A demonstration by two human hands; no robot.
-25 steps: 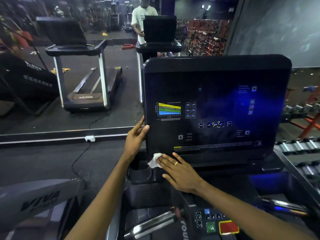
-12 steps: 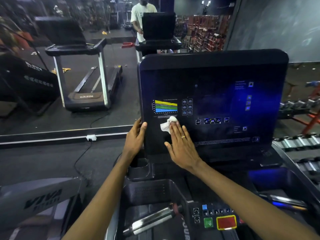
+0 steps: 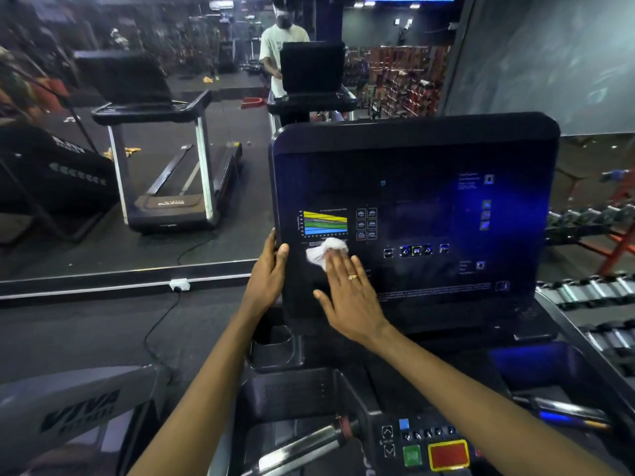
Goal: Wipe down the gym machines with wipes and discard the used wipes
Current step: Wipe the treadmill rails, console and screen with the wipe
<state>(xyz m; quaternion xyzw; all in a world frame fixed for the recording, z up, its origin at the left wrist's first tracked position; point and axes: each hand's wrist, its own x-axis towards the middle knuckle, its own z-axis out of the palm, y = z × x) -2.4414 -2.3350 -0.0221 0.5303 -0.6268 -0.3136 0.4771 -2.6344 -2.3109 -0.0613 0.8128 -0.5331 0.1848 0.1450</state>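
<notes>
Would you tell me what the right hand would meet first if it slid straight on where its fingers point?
The right hand presses the wipe flat on the console, fingers pointing up and slightly left. Sliding on, it would probably cross the coloured chart just above the wipe first.

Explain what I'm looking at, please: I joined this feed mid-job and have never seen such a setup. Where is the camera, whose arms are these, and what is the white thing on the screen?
This is one picture from a wide-angle camera worn on a person's head, looking forward and down; there is no robot. The two bare arms are that person's own. In front stands a black treadmill console panel with a dark screen and a small coloured chart. The left hand holds the panel's left edge, thumb on the front. The right hand lies flat, fingers straight, pressing a crumpled white wipe against the screen just below the chart. Nearer the camera sit a red button and a green button.
</notes>
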